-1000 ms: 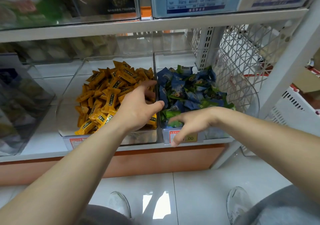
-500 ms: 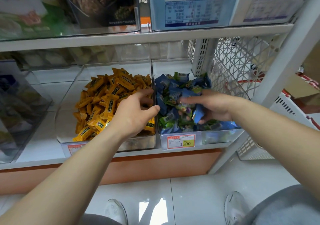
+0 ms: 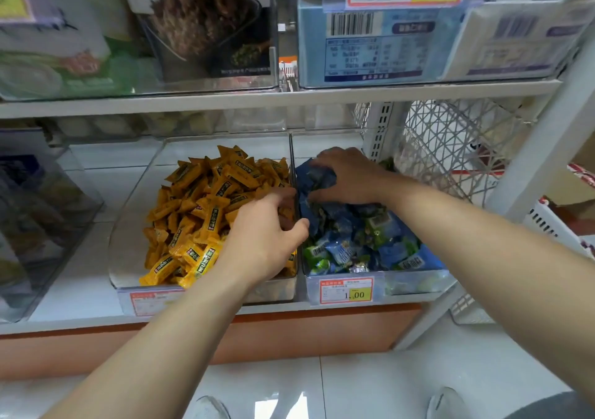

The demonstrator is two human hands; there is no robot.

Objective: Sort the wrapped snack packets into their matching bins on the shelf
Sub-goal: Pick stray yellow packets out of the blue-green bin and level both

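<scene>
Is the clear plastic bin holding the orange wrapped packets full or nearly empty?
Partly full: orange wrapped packets pile on the right; the clear plastic bin shows bare floor at left.

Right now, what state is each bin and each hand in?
left bin, open top, heaped with orange packets
right bin, open top, full of blue and green packets
left hand, fingers down in the orange pile, grip hidden
right hand, gripping packets at the right bin's back
</scene>
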